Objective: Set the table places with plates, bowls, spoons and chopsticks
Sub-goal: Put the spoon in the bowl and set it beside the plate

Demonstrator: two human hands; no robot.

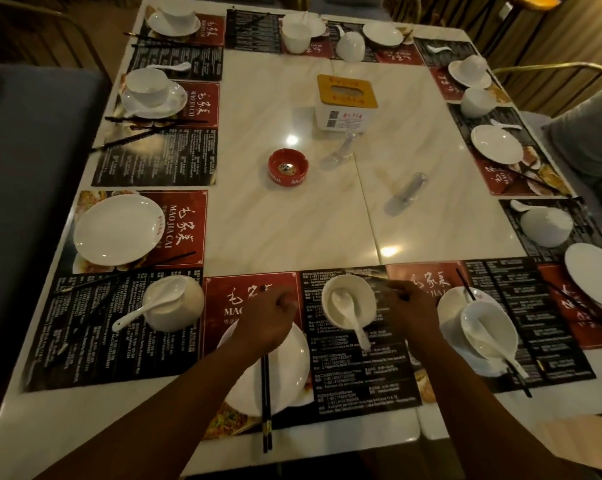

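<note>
Head view looks down on a marble table (pixel 292 220) ringed with menu placemats (pixel 361 375). Left hand (pixel 264 320) has its fingers curled round a pair of black chopsticks (pixel 266 403) — they run back toward the near edge, lying across a white plate (pixel 292 368) on the closest placemat. Right hand (pixel 410 317) sits just beside a white bowl (pixel 365 306) with a spoon (pixel 348 313) in it. Its fingers are bent, but I can't tell if they're pinching anything. Red ashtray (pixel 288 166) and a tissue box (pixel 344 102) sit out in the middle — well apart from both hands.
</note>
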